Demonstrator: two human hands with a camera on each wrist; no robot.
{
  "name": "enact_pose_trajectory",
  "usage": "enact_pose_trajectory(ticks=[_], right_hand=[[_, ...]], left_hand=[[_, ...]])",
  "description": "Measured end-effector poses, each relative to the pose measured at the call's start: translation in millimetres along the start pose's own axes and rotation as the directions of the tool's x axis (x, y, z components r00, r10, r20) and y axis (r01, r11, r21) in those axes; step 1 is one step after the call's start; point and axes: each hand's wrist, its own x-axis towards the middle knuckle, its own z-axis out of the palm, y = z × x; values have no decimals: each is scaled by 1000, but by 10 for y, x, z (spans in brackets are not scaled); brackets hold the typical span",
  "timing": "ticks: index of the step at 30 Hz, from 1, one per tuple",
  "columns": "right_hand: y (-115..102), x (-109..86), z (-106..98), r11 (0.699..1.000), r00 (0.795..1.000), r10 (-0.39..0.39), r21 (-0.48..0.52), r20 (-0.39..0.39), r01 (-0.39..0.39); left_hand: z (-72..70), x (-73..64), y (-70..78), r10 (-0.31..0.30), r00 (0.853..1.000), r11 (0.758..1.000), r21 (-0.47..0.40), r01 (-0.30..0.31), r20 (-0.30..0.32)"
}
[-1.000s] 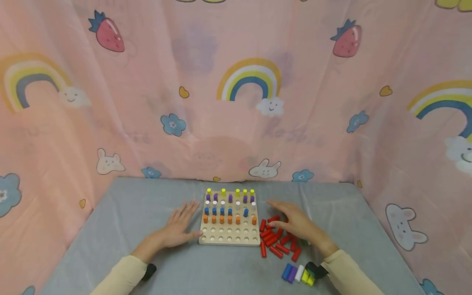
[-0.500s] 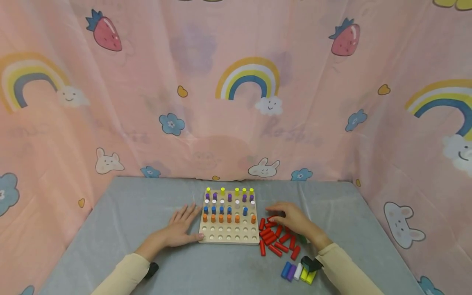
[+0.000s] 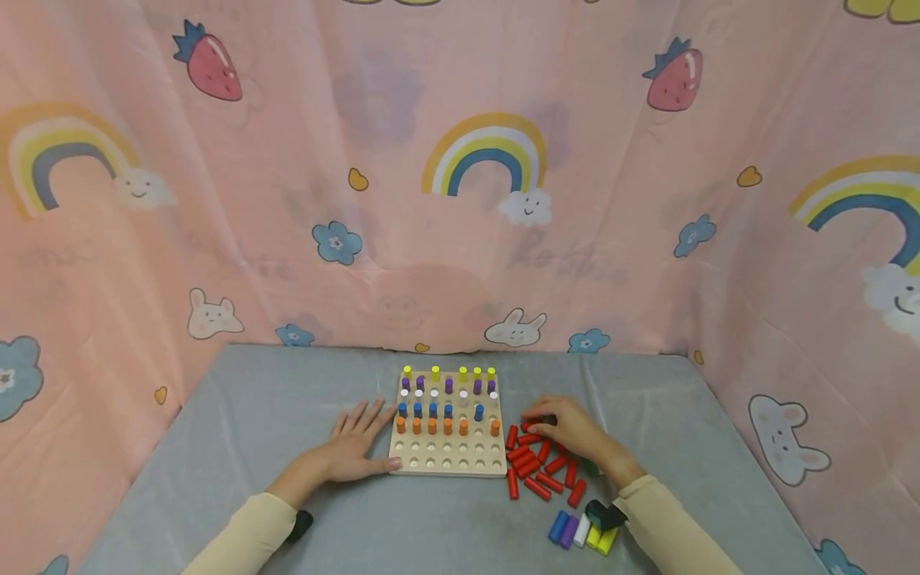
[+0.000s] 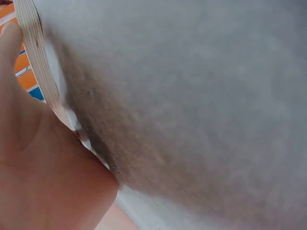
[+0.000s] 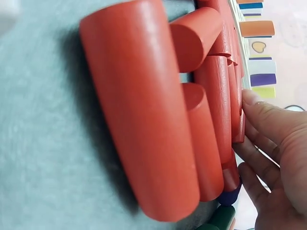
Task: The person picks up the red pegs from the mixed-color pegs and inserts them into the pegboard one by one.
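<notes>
Smooth red cylinder (image 3: 528, 427) lies sideways between thumb and bent fingers of the right hand (image 3: 571, 426), pinch unclear; left hand (image 3: 350, 452), farther, spreads straight-fingered.

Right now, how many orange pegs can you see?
6 orange pegs, all standing in one row of the wooden board: five side by side from its left end, then a gap, then one at the right end. The right hand may hide others.
</notes>
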Motion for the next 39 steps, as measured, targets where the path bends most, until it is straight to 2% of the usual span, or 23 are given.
enact_pose_trajectory(ticks=[6, 11, 17, 22, 26, 34, 39], right_hand=[[44, 23, 27, 1000, 1000, -12, -19, 7, 13], [59, 41, 35, 1000, 1000, 15, -15, 19, -15], [86, 49, 33, 1000, 1000, 7, 0, 21, -7], [89, 48, 32, 1000, 1000, -9, 23, 19, 8], [75, 49, 22, 999, 1000, -12, 37, 23, 11], [66, 70, 13, 999, 1000, -3, 53, 28, 2], [42, 95, -21, 997, 999, 20, 77, 31, -22]], left_hand=[[63, 24, -48, -7, 1000, 1000, 15, 7, -14], [32, 8, -9, -5, 1000, 1000, 17, 5, 0], [2, -6, 27, -3, 1000, 1000, 7, 3, 4], [62, 19, -24, -17, 1000, 999, 28, 17, 1], [101, 34, -66, -7, 1000, 1000, 27, 7, -30], [63, 11, -35, -1, 1000, 1000, 7, 1, -18], [90, 32, -79, 5, 1000, 1000, 24, -4, -31]])
